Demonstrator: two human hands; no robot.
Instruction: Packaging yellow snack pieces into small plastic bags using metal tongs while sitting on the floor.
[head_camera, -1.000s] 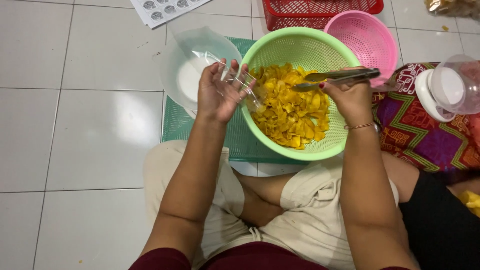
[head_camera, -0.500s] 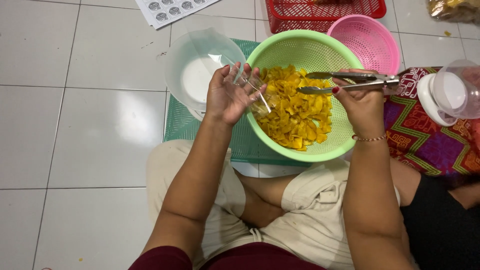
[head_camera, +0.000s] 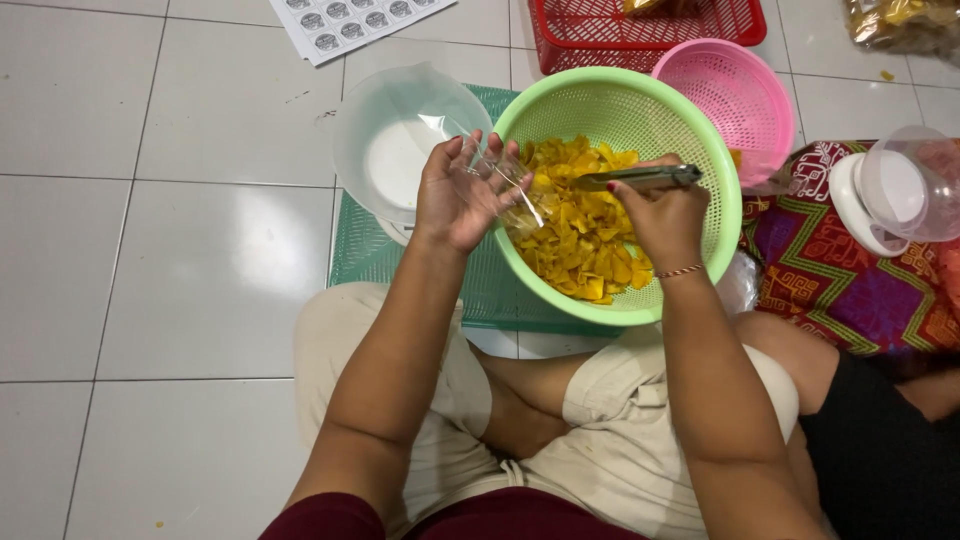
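So the green colander (head_camera: 690, 150) is full of yellow chips (head_camera: 585, 235). Left hand (head_camera: 458, 195) sits at its left rim, fingers curled round a clear plastic bag (head_camera: 500, 185) that leans in over the chips. Right hand (head_camera: 665, 215) is over the chips, fingers clamped on metal tongs (head_camera: 640, 178), tips pointing left toward the bag. Clear bowl (head_camera: 400, 140) just left of the colander, pink basket (head_camera: 735, 95) touching its upper right rim
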